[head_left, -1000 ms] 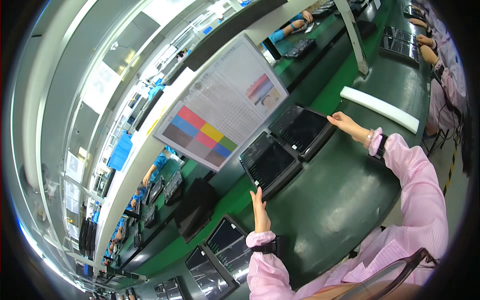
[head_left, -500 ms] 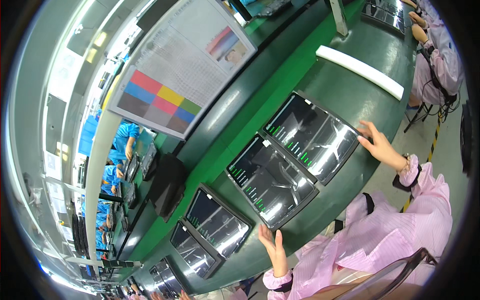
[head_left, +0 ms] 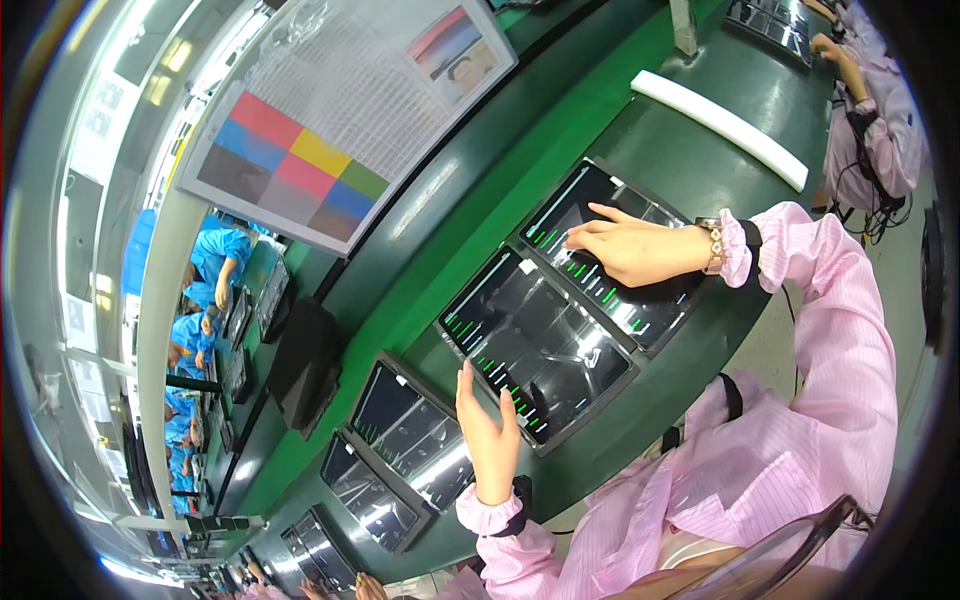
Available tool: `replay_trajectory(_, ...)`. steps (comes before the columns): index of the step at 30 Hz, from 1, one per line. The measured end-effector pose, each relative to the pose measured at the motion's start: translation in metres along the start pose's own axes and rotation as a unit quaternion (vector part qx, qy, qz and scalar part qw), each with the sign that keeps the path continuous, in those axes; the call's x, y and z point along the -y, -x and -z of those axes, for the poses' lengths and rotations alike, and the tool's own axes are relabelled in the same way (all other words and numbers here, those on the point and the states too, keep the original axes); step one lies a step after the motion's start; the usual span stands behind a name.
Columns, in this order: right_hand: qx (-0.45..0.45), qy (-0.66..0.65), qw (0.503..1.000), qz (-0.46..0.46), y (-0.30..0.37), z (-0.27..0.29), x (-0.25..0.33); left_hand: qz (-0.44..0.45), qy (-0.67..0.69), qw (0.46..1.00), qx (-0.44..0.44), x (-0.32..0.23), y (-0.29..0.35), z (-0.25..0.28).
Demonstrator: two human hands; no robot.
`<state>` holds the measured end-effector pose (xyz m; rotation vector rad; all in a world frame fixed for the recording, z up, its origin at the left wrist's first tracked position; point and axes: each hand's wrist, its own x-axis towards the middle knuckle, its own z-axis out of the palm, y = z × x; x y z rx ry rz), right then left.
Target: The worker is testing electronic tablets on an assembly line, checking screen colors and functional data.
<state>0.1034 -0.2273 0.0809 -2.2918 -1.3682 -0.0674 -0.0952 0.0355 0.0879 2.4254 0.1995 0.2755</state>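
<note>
Two dark flat display panels lie side by side on the bench before me, each lit with lines of green and white text and bearing a small white tab on its upper edge. Over the right panel (head_left: 628, 308) reaches my right hand (head_left: 632, 250), fingers stretched out above or on the glass; contact is not clear. Along the left edge of the other panel (head_left: 548, 345) is my left hand (head_left: 488, 438), its fingers extended and thumb apart, holding nothing. Both hands come out of pink striped sleeves.
More panels (head_left: 370, 492) lie farther left along the green bench (head_left: 735, 180). A white bar (head_left: 720, 128) rests beyond the right panel. A sheet with colour blocks (head_left: 300, 150) hangs above. Co-workers in blue (head_left: 222, 255) sit across; one in pink (head_left: 885, 130) sits at right.
My right hand has moved from the right panel's outer edge to over its screen. My left hand has slid from the left panel's near corner up along its left edge.
</note>
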Motion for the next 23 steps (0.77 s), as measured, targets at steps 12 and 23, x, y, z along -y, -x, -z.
replay_trajectory(12,-0.028,-0.005,0.989,-0.144,0.022,0.026,-0.043,-0.041,-0.106,0.993,0.001,0.021,-0.024,-0.004)
replay_trajectory(23,0.039,0.171,0.797,-0.578,0.192,0.060,-0.215,-0.051,-0.143,0.988,-0.004,0.023,-0.028,-0.010)
